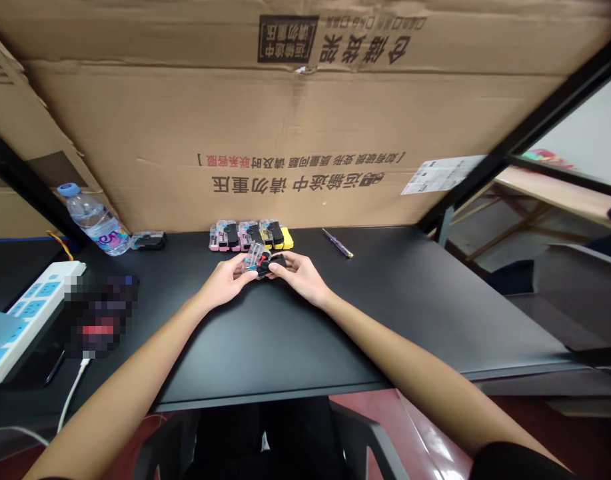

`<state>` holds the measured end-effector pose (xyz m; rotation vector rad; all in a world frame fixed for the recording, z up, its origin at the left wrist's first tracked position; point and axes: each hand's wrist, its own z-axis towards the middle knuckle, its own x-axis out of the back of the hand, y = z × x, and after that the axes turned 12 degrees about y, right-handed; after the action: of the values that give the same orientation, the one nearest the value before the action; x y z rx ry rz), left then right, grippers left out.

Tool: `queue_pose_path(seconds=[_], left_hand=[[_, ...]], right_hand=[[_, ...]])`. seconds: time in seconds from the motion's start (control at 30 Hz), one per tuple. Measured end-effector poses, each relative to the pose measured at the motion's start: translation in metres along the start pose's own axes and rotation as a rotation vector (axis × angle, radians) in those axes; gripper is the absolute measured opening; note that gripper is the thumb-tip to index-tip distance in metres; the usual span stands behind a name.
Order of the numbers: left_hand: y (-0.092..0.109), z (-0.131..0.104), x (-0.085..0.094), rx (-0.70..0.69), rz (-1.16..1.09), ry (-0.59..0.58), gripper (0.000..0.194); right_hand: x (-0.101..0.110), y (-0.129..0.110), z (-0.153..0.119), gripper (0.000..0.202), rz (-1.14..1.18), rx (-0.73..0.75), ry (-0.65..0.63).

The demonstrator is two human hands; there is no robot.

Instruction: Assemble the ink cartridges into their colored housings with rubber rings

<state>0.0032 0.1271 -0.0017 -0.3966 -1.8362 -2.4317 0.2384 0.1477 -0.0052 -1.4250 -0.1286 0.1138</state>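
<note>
A clear and black ink cartridge (pixel 261 262) with small blue and red parts is held between both hands, just above the black table. My left hand (pixel 228 279) is closed on its clear left end, thumb in front. At the black right end, my right hand (pixel 304 277) grips it with the thumb on top. Behind the hands stands a row of similar cartridges: two with pink edges, one pink cartridge (pixel 225 236) at the left, and a yellow one (pixel 276 235) at the right. A slim screwdriver (pixel 338 243) with a purplish clear handle lies to the right.
A water bottle (pixel 95 220) leans at the back left beside a dark cartridge (pixel 148 241). A white power strip (pixel 32 310) and a blurred phone (pixel 102 317) with a white cable lie at the left. Cardboard (pixel 305 120) walls the back; a black metal frame (pixel 525 127) rises at right.
</note>
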Motion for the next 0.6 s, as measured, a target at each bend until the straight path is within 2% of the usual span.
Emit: queue_pose_path(seconds=[0.13,0.23,0.33,0.43,0.6], left_hand=[[0.010,0.000,0.007,-0.187,0.233,0.066,0.028],[0.013,0.002,0.012,-0.317,0.275,0.132,0.018],[0.013,0.004,0.016,-0.365,0.285,0.213,0.014],[0.012,0.003,0.016,-0.420,0.307,0.229,0.012],[0.009,0.002,0.012,-0.548,0.285,0.240,0.017]], right_hand=[[0.003,0.000,0.001,0.046,-0.095,0.152,-0.006],[0.003,-0.003,-0.002,0.035,-0.174,0.325,0.007],[0.003,-0.006,-0.006,0.020,-0.267,0.534,0.018],[0.006,-0.009,-0.008,0.006,-0.389,0.718,-0.015],[0.014,-0.014,-0.007,0.019,-0.576,0.901,-0.036]])
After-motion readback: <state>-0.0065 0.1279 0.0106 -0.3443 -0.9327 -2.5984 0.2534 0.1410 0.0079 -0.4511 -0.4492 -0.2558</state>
